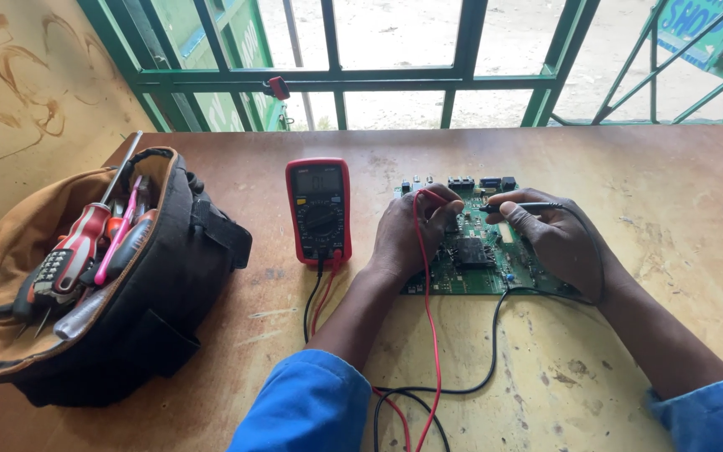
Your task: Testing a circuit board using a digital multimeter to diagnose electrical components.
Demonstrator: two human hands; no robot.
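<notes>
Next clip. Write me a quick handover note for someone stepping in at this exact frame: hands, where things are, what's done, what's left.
Left hand: holds the red probe lead down on the green circuit board.
Right hand: holds the black probe against the board's upper middle.
Red multimeter: flat on the wooden table, left of the board, both leads plugged in, display on.
Open tool bag: far left, screwdrivers inside.
Done: meter connected, both probes brought to the board.
Left: the exact contact points are hidden by the fingers.

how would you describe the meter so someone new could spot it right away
On the brown table, look between the open tool bag on the left and the green circuit board under the hands. The meter lies flat there: the only red-cased thing with a screen and dial, with red and black leads plugged into its bottom.
</notes>
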